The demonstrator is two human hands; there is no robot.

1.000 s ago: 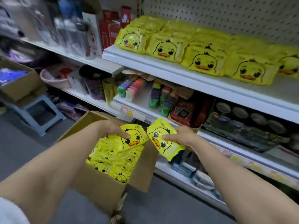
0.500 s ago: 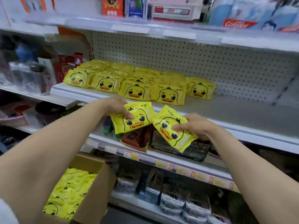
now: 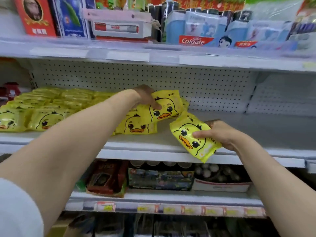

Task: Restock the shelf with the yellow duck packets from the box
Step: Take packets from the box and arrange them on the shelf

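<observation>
Duck packet (image 3: 171,101) sits pinched under the left hand (image 3: 145,95) thumb over the shelf (image 3: 256,127); the right hand (image 3: 220,134) thumb and curled fingers clasp a second packet (image 3: 185,130) nearer.

A Colgate box (image 3: 195,41) stands right of a red box (image 3: 34,16).

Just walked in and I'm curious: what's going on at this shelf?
A person is stocking a shop shelf with yellow duck packets. Their left hand holds one packet over the row of packets lying there. Their right hand grips a second packet, tilted, at the shelf's front edge, not yet set down.
</observation>
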